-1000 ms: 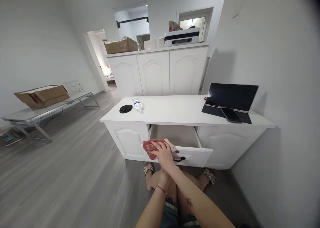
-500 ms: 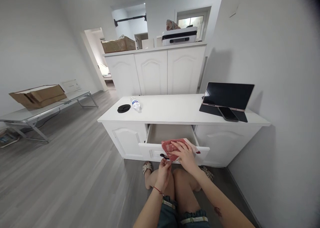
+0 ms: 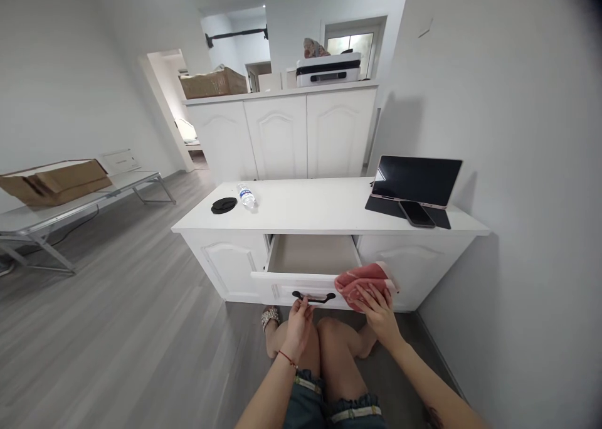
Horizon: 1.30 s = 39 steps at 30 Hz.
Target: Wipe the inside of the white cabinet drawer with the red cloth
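Note:
In the head view a white drawer (image 3: pixel 277 289) is pulled out of the low white cabinet, and its inside shows bare. My left hand (image 3: pixel 300 322) is closed with its fingertips on the black drawer handle (image 3: pixel 324 298), at the handle's left half. A red-pink cloth (image 3: pixel 360 280) lies bunched against the right end of the drawer front. My right hand (image 3: pixel 379 313) presses on the cloth from the front, its fingers over the fabric; the thumb is hard to see.
On the cabinet top (image 3: pixel 301 206) are a black round object (image 3: pixel 224 205), a plastic bottle (image 3: pixel 247 196) lying down, a tablet (image 3: pixel 418 179) on its stand and a phone (image 3: pixel 416 214). My knees are just below the drawer. A wall (image 3: pixel 527 241) stands at the right.
My right hand has moved the cloth rightward along the drawer front, uncovering the handle. The left hand stays at the handle. The view has shifted slightly right.

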Each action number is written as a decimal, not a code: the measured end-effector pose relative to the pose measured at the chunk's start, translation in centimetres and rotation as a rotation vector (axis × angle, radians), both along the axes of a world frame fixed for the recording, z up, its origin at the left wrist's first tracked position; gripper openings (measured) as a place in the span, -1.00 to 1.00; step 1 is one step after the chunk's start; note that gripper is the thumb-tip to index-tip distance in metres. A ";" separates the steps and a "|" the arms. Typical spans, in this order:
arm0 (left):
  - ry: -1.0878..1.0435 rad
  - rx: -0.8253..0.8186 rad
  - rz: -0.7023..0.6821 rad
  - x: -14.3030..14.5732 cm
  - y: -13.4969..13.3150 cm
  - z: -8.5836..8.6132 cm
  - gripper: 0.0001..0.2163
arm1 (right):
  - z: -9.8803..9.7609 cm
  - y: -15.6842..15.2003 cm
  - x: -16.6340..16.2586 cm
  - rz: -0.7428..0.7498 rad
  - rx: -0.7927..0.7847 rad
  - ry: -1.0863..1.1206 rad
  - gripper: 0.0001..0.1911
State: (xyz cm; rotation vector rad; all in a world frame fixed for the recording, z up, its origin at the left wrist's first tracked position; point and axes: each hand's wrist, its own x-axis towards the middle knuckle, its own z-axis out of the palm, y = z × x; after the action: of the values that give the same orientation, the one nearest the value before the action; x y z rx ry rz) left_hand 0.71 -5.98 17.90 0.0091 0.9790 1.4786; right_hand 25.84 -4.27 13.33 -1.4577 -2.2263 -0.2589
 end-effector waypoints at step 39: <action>0.104 -0.111 0.360 -8.9 -6.8 -3.4 -0.77 | 0.1 3.3 -27.3 0.673 0.077 -0.164 -0.65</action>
State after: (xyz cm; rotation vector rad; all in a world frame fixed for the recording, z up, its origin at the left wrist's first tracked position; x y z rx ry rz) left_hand -8.18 -12.82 14.53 -0.1801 1.1911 1.7629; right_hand -1.49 -0.98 13.47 -0.6002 -2.6533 -0.2377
